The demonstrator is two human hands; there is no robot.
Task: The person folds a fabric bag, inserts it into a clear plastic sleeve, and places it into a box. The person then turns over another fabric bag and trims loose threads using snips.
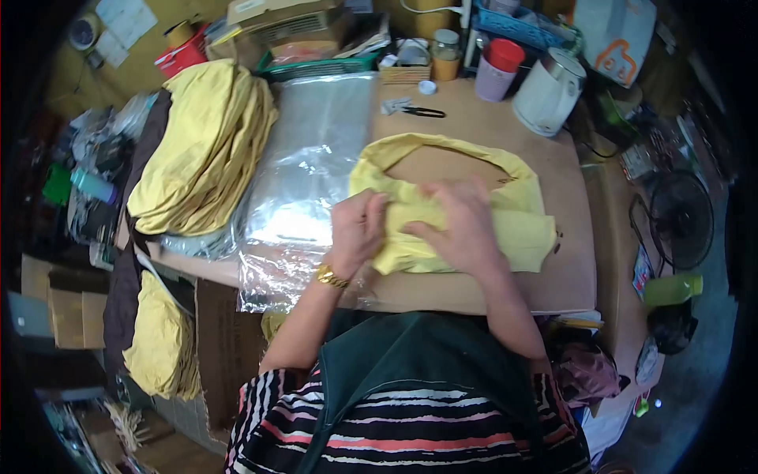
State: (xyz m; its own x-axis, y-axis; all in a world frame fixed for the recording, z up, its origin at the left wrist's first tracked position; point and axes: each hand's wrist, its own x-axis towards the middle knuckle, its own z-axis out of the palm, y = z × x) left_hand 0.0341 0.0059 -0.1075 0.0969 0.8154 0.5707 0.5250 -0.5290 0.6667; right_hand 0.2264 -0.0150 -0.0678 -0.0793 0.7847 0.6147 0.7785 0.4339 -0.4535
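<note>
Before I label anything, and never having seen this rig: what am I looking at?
No machine here: just a person's two bare hands. The single picture comes from a camera on their head, looking forward and down. On the brown tabletop lie a yellow cloth piece, clear plastic, a yellow stack and black snips. The left hand is curled at the cloth piece's left side; its grip is unclear. The right hand, slightly blurred, is over the middle, thumb apart from fingers.

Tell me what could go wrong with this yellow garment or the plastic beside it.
The gold wristband below the left hand might snag the yellow garment nearby. The left forearm crosses the clear plastic in this view, so it could drag that askew.
</note>
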